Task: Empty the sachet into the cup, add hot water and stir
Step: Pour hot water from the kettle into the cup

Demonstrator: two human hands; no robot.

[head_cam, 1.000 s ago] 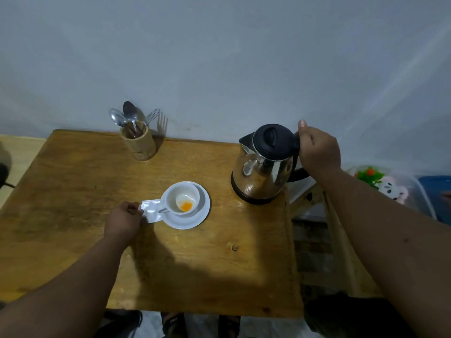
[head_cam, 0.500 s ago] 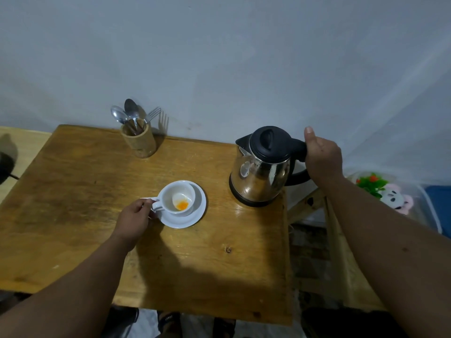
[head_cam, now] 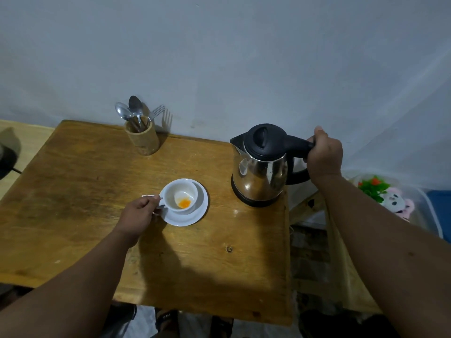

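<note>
Head view: white cup (head_cam: 181,196) with orange powder at its bottom, on a white saucer (head_cam: 195,217) mid-desk (head_cam: 73,191), handle pinched by left hand (head_cam: 139,215); steel kettle (head_cam: 262,167), black lid, right hand (head_cam: 323,154) clenched on its handle; sachet (head_cam: 147,196) mostly hidden behind left hand.

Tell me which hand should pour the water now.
Right. The right hand already grips the kettle handle, while the left hand pinches the cup handle, steadying it.
</note>
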